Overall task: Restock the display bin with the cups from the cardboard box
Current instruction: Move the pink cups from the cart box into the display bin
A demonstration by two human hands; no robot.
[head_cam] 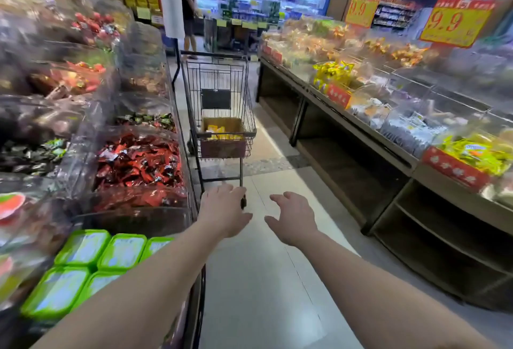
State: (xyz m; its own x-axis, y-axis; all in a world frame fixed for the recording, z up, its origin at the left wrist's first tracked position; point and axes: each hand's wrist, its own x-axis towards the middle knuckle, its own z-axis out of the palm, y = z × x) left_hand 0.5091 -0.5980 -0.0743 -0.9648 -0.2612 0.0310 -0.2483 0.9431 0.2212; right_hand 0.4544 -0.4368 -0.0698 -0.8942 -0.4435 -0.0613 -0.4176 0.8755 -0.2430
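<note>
Our left hand [225, 211] and right hand [291, 218] reached empty, fingers apart | cardboard box [223, 137] sat far ahead in cart [219, 104]

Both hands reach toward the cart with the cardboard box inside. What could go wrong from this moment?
1. The black wire shopping cart stands ahead of the left hand and right hand; a hasty push may roll it toward the person in dark clothes beyond it.
2. The brown cardboard box sits deep in the basket, so lifting it out over the wire rim may tip the yellow items inside.
</note>
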